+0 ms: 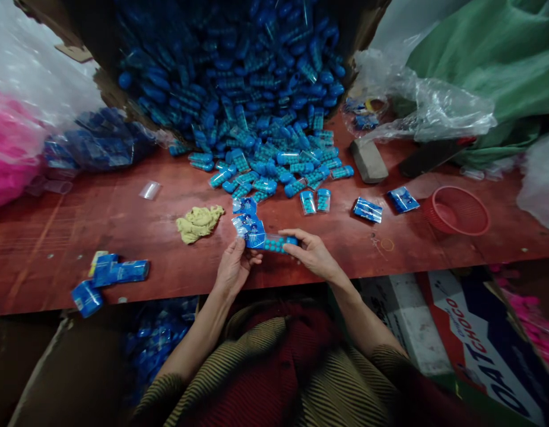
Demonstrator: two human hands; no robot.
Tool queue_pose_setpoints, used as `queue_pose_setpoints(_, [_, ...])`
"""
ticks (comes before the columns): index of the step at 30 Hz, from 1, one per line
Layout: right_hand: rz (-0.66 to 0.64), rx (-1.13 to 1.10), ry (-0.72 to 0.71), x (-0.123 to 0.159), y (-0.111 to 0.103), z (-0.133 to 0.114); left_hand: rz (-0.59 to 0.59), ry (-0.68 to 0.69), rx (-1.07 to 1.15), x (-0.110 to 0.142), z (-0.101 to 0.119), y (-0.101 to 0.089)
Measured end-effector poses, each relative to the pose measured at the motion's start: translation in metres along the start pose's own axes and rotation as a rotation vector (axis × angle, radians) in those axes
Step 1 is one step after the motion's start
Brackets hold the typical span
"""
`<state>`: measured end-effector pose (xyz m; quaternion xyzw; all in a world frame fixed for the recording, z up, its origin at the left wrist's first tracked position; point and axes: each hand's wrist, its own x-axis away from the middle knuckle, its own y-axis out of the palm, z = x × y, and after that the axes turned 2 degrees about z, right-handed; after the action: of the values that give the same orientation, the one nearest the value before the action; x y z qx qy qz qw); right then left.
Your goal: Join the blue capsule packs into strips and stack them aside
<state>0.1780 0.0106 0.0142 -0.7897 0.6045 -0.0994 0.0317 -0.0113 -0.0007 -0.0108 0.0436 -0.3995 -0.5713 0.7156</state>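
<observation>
Between thumb and fingers, my left hand [237, 264] pinches a blue printed label sleeve [254, 236]. My right hand [313, 254] grips the blue-capped end of a clear tube of turquoise beads [274, 244], whose other end meets the label; how far it is inside I cannot tell. Just beyond my left hand lies another flat blue label [244, 206]. To its left sits a crumpled yellow-green lump [198, 223]. Two bead tubes [308, 202] stand a little past my right hand, in front of a large heap of similar tubes [274, 157].
The heap spills from a large carton [105, 98]. Wrapped blue packs lie left [118, 271] and blue packs right [367, 210]. A grey block [368, 161] and a red basket [456, 211] stand rightward. Plastic bags flank the red table [167, 284]; boxes sit below its front edge.
</observation>
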Motion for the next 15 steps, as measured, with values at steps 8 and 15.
queue_pose_setpoints(8, [0.008,0.065,-0.132,0.0006,-0.002,-0.0018,0.004,0.033,-0.046,0.0018,0.0031,0.003])
queue_pose_setpoints(15, [0.012,-0.027,-0.071,0.0029,0.0005,-0.0027,0.036,0.108,-0.069,0.0008,0.0052,0.0047])
